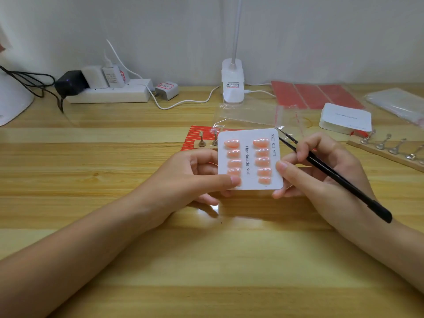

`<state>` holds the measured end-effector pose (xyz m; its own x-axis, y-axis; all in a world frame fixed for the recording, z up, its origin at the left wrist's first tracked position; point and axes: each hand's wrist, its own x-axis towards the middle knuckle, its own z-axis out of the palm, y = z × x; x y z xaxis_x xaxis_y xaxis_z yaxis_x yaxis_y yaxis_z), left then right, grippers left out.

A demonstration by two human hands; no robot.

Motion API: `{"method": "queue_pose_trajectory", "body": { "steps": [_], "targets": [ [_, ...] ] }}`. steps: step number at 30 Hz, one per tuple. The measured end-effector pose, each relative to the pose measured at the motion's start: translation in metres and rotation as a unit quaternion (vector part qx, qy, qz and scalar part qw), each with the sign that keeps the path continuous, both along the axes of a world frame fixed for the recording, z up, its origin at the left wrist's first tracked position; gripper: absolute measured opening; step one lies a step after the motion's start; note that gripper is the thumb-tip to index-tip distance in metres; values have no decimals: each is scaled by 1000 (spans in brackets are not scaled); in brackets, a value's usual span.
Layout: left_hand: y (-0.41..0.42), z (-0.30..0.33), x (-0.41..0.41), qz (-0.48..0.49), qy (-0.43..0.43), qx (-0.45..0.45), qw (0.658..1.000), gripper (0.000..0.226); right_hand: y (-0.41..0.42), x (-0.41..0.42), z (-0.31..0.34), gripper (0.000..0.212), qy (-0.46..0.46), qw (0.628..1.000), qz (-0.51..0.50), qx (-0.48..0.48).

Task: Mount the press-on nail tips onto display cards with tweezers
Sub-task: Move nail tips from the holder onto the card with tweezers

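A white display card, printed "Handmade Nail" and carrying two columns of peach nail tips, is held above the middle of the wooden table. Its left edge is pinched by the left hand, its right edge by the right hand, in which black tweezers are also gripped. A stack of blank cards lies towards the far right edge.
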<state>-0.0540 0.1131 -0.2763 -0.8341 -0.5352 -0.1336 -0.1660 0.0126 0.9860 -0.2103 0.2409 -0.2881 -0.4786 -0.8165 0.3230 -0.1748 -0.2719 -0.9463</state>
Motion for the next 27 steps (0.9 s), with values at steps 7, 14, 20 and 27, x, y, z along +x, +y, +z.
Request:
{"method": "queue_pose_trajectory", "body": {
  "steps": [7, 14, 20, 27],
  "targets": [
    [1, -1, -1, -5, -2, -12, 1000, 22, 1, 2, 1, 19, 10, 1000, 12, -12],
    [0, 0, 0, -17, -5, -24, 1000, 30, 0, -2, -1, 21, -9, 1000, -5, -1],
    [-2, 1, 2, 11, 31, 42, 999, 21, -1, -7, -2, 26, -40, 999, -24, 11],
    [-2, -1, 2, 18, 20, 23, 999, 20, -1, -3, 2, 24, -36, 999, -24, 29]
  ]
}}
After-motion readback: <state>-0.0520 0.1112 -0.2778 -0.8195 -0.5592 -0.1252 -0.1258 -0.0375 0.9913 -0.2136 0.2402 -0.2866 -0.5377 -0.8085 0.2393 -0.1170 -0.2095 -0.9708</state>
